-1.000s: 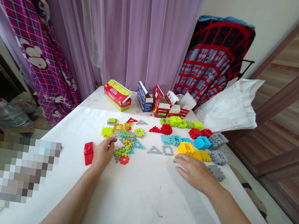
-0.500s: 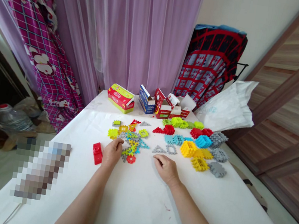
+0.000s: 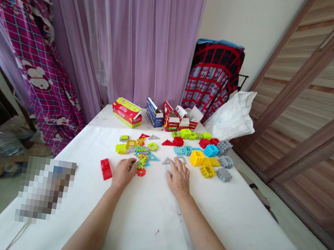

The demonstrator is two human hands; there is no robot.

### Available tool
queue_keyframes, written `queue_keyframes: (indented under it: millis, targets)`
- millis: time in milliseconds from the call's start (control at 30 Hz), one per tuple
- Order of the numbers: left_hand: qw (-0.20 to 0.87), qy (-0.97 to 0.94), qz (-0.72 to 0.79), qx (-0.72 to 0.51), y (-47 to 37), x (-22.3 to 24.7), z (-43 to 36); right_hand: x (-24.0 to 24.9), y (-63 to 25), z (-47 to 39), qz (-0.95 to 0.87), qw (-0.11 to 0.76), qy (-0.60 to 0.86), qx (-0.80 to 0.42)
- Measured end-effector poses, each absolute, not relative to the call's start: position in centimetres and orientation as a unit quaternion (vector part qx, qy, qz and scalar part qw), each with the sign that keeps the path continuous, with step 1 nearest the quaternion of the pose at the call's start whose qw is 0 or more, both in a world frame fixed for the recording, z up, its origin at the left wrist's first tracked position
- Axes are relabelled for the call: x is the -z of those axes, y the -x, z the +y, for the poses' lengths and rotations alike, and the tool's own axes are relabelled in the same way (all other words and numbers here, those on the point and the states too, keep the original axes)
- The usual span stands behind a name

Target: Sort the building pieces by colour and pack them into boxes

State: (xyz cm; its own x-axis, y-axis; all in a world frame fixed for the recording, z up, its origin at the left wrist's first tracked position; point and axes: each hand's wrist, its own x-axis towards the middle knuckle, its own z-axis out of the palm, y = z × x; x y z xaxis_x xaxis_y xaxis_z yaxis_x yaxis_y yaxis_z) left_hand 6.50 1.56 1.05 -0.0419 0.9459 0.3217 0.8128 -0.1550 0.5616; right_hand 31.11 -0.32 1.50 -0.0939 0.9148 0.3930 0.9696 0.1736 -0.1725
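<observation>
My left hand [image 3: 124, 173] is curled closed on the white tablecloth, beside a heap of mixed toothed plastic building pieces [image 3: 142, 155]. Something small and dark shows between its fingers, too small to name. A red block [image 3: 106, 169] lies just left of this hand. My right hand [image 3: 179, 181] is open, its fingers stretched forward and down over a grey square piece [image 3: 181, 159], which they partly cover. Whether the fingertips touch it I cannot tell. Near the index finger lies a grey triangular piece [image 3: 166, 161].
Colour-sorted stacks, such as yellow pieces [image 3: 197, 158] and grey pieces [image 3: 224, 175], stand right of my right hand. Along the back are a red-and-green box [image 3: 127, 114], a blue box [image 3: 154, 114], open red boxes [image 3: 170, 121] and a white bag [image 3: 231, 116]. A blurred-out object [image 3: 48, 191] lies left.
My right hand has gone from closed to open and has reached forward to the grey pieces. The left hand stays curled by the heap. The view has turned right.
</observation>
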Motion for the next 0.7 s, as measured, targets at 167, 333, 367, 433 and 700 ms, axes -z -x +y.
queue_keyframes:
  millis: [167,333,367,433,700]
  targets:
    - [0.070,-0.712,0.618,-0.327,-6.9,-0.8,0.7,-1.4,-30.6,0.1,-0.747,0.156,0.645,0.038]
    - [0.048,-0.724,0.610,-0.319,-6.9,-0.7,0.5,-1.6,-30.5,-0.3,-0.740,0.167,0.650,0.029]
    - [0.045,-0.725,0.609,-0.317,-6.9,-0.7,0.5,-1.6,-30.5,-0.3,-0.735,0.173,0.655,0.032]
    - [0.040,-0.727,0.609,-0.314,-6.8,-0.6,0.6,-1.8,-30.4,-0.1,-0.730,0.183,0.657,0.041]
    - [0.031,-0.739,0.606,-0.291,-6.9,-0.3,0.6,-1.8,-30.1,1.2,-0.737,0.193,0.647,0.031]
